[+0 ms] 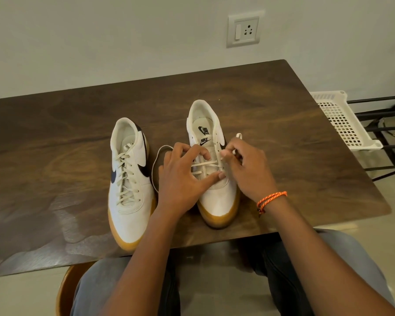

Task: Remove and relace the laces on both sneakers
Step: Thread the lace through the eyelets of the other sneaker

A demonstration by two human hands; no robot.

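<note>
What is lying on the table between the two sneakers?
In the head view, a loose loop of lace lies on the table between the left sneaker and the right sneaker, partly under the left hand.

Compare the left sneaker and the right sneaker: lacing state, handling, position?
The left sneaker is laced up through most eyelets; the right sneaker has lace only across its lowest rows. No hand touches the left sneaker; the left hand steadies the right sneaker while the right hand pinches its lace. The right sneaker sits farther back. Both have white uppers and gum soles.
</note>
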